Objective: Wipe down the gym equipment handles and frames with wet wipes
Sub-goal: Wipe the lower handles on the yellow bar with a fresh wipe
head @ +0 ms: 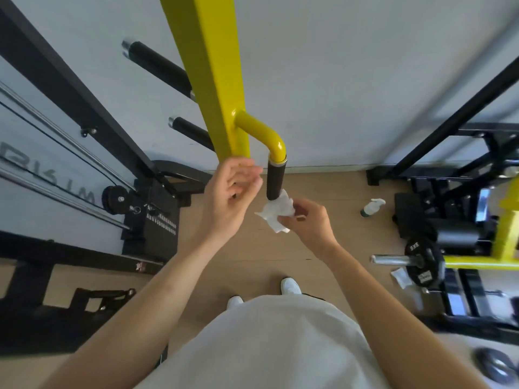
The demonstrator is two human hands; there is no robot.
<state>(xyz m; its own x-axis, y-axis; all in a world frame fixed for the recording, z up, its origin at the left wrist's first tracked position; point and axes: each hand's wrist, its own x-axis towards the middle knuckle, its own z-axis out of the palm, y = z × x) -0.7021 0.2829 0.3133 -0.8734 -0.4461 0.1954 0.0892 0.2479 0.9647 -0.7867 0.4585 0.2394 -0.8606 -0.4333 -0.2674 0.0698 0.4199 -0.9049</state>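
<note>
Two hands: both up at the yellow post (216, 74), by its bent yellow handle (264, 133)
step: looks like wiping the black grip (275, 179) that hangs from that handle, now at its lower end
wet wipe (276, 211): white, crumpled, bunched against the bottom tip of the grip
right hand (306, 220): pinches the wipe between thumb and fingertips, just below and right of the grip
left hand (233, 192): relaxed, fingers loosely spread, holds nothing; just left of the grip, in front of the post's lower end, contact with the post can't be told
next move: my guess, wrap the wipe round the grip and draw it up to the steel collar, then the yellow bend; needs a fuller grasp than this pinch
also near: two more side grips (157, 68) left of the post
</note>
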